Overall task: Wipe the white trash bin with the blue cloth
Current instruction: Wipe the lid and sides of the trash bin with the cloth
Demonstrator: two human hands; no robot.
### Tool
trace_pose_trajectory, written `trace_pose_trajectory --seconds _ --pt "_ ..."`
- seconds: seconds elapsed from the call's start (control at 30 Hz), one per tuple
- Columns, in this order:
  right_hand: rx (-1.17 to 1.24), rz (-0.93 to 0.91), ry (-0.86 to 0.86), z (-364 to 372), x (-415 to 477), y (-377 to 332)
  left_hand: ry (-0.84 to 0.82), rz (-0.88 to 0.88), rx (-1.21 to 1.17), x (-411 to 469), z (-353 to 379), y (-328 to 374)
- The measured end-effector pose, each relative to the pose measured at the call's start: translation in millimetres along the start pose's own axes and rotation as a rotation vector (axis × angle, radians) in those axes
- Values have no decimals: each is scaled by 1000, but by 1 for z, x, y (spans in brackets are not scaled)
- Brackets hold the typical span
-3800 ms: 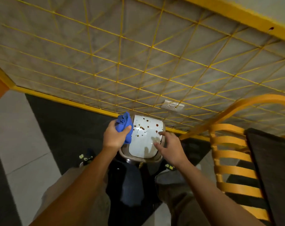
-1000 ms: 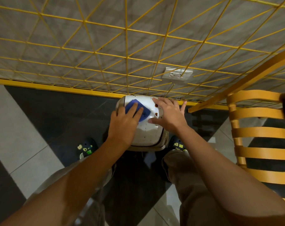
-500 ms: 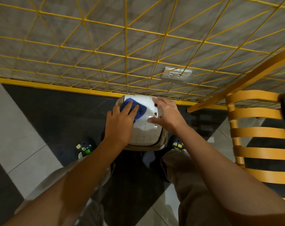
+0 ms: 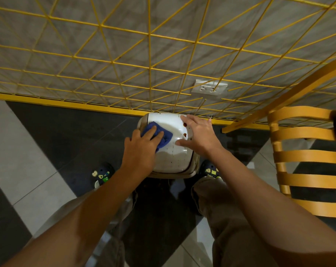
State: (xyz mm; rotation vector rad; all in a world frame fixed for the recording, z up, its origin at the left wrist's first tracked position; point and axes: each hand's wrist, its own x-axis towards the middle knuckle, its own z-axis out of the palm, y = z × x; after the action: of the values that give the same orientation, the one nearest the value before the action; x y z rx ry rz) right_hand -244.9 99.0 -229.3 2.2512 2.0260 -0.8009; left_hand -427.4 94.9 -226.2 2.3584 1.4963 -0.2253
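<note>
Upper frame: you face a grey wall (image 4: 124, 51) crossed by a yellow grid of squares and diagonals. Centre: your blue cloth (image 4: 164, 136) lies on the white bin (image 4: 171, 157), dotted brown. Lower left: floor (image 4: 28, 151) in black and grey tiles. Right: orange slatted chair (image 4: 305, 162).

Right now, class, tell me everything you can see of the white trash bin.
The white trash bin stands upright on the dark floor against the yellow-gridded wall, seen from above. Its glossy, plastic-looking lid is rounded and rimmed in beige. Dark reddish spots remain near the right side. The left hand presses the blue cloth onto the lid's left part; the right hand rests flat on its right.
</note>
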Motion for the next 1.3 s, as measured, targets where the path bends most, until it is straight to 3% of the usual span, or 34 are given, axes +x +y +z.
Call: trace_pose_trajectory --seconds 0.07,0.17,0.33,0.5,0.67,0.9,1.0,1.07,1.2,1.3 --pt "-24 -6 -23 -2 0 0 11 -4 -169 -2 -2 -4" --pt "22 7 -90 -6 1 1 181 -36 -585 -2 -9 -5" --pt "509 75 119 -21 -20 -16 191 -240 -961 4 -22 -6" --pt "1116 150 83 -18 -49 -51 226 -185 -1039 -3 -27 13" --pt "1287 157 -15 -15 -56 -50 226 -128 -1057 -17 -30 35" --pt "1586 219 -141 -18 -53 -29 1 67 -1342 -23 -31 45" --pt "1746 237 -70 -14 -48 -18 -93 156 -1472 -20 -36 46" --pt "1720 245 -25 -14 -43 -9 -37 140 -1415 -12 -39 40" --pt "1367 287 70 -17 -33 6 302 56 -821 11 -22 13" --pt "1027 253 159 -14 -24 17 212 17 -473 24 -5 0"
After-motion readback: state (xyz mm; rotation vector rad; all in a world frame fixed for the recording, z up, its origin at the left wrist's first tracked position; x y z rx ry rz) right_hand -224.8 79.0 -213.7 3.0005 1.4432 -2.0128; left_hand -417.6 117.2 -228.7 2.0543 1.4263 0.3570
